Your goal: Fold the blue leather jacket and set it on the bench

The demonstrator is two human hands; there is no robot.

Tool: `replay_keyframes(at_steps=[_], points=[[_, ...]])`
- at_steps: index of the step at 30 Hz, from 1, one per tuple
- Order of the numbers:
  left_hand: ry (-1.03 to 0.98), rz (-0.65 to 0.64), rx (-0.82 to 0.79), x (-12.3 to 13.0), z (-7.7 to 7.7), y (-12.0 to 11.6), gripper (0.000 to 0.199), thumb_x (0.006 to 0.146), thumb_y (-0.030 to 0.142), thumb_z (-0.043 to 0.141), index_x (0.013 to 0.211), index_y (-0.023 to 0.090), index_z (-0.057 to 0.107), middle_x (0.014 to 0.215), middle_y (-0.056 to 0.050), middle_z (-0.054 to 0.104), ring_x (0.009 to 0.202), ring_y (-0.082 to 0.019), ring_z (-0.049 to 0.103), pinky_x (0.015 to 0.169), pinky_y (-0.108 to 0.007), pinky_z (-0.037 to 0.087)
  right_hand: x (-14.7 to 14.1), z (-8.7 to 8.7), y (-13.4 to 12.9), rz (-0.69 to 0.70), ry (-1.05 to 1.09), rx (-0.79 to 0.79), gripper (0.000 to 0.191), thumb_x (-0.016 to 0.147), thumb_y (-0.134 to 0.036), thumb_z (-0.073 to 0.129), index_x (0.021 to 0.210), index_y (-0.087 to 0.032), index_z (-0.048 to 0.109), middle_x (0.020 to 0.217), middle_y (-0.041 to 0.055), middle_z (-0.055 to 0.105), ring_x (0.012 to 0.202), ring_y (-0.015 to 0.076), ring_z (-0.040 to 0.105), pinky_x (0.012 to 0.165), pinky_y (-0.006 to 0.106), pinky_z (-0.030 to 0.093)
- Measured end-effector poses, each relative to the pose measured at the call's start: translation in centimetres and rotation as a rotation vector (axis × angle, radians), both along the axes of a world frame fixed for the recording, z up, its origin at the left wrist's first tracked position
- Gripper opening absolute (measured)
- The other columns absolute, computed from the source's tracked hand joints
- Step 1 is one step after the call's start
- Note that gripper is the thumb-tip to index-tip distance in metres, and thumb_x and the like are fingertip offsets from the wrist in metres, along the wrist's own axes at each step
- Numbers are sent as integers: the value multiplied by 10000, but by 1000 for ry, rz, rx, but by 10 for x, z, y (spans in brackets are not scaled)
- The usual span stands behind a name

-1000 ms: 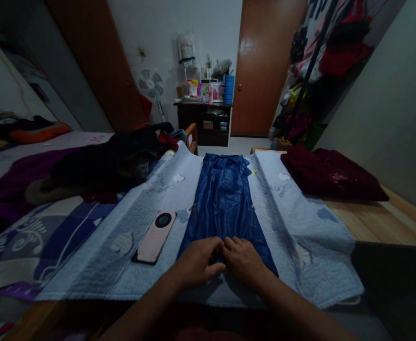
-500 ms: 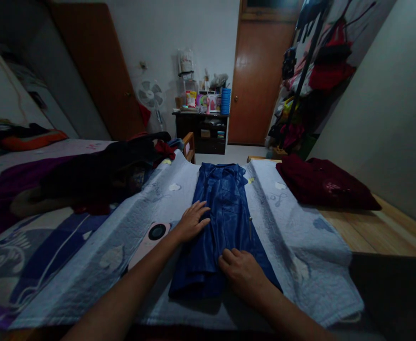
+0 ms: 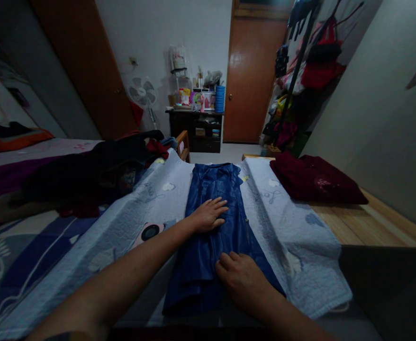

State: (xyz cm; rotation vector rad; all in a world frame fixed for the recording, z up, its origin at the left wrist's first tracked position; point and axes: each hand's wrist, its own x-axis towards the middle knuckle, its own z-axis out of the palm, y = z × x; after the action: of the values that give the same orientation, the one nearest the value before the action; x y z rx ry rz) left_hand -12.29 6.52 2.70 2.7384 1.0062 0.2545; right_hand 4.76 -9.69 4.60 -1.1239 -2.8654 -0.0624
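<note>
A shiny blue leather-look garment [image 3: 201, 258], narrow at its far end and wider near me, lies lengthwise on a pale blue quilted cover [image 3: 265, 208]. Its kind is not certain, though the outline resembles a skirt. A short zip [image 3: 247, 229] shows on its right side. My left hand [image 3: 210, 215] lies flat across the middle of it, fingers outstretched. Nearer to me, my right hand [image 3: 241, 279] has its fingers curled down onto the garment and closed on the material. The fingertips are hidden from view.
A pink phone-like object with a round black part [image 3: 150, 232] lies left of the garment, partly behind my left forearm. Dark clothes [image 3: 83, 166] are heaped on the left. A folded maroon garment [image 3: 314, 180] rests on a wooden surface [image 3: 339, 222] at right.
My left hand has slid right and slightly forward from the garment's left edge to its middle. My right hand stays closed at about the same spot. The view has shifted slightly.
</note>
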Motion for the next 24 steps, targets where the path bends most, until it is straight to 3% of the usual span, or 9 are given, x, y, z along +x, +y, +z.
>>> replay_keyframes(at_steps=[5, 9, 18, 21, 24], points=[[45, -42, -24, 10, 1, 8, 515, 954, 398, 453, 1443, 241, 413, 1562, -106, 319, 1463, -284, 209, 1137, -548, 214, -1, 8, -3, 33, 1, -41, 39, 869, -184, 589, 905, -192, 576, 876, 22, 620, 713, 179, 557, 532, 314, 345], [45, -67, -63, 12, -8, 11, 555, 942, 495, 445, 1439, 251, 421, 1555, -111, 333, 1458, -305, 217, 1127, -569, 210, 1, 21, -7, 51, 10, -82, 33, 876, -181, 579, 904, -197, 585, 870, 19, 623, 708, 174, 558, 532, 316, 342], [36, -68, -238, 14, -31, 0, 617, 903, 561, 484, 1431, 246, 432, 1559, -127, 315, 1463, -338, 181, 1120, -634, 149, 18, 67, 10, 18, -4, -177, 114, 899, -159, 508, 892, -219, 605, 868, 7, 630, 706, 143, 570, 543, 290, 318], [-70, -34, -393, 11, -24, 5, 568, 851, 467, 599, 1351, 209, 526, 1542, -130, 352, 1462, -331, 188, 1143, -601, 127, 25, 81, 24, -2, 29, -186, 165, 890, -128, 483, 879, -226, 615, 868, -4, 633, 668, 127, 554, 540, 273, 295], [-338, 7, -650, -1, -2, 5, 468, 854, 348, 575, 1290, 177, 572, 1452, -122, 491, 1376, -267, 398, 1135, -481, 269, 32, 92, 38, -18, 94, -204, 182, 869, -106, 486, 851, -224, 624, 845, -10, 628, 641, 115, 537, 548, 251, 296]])
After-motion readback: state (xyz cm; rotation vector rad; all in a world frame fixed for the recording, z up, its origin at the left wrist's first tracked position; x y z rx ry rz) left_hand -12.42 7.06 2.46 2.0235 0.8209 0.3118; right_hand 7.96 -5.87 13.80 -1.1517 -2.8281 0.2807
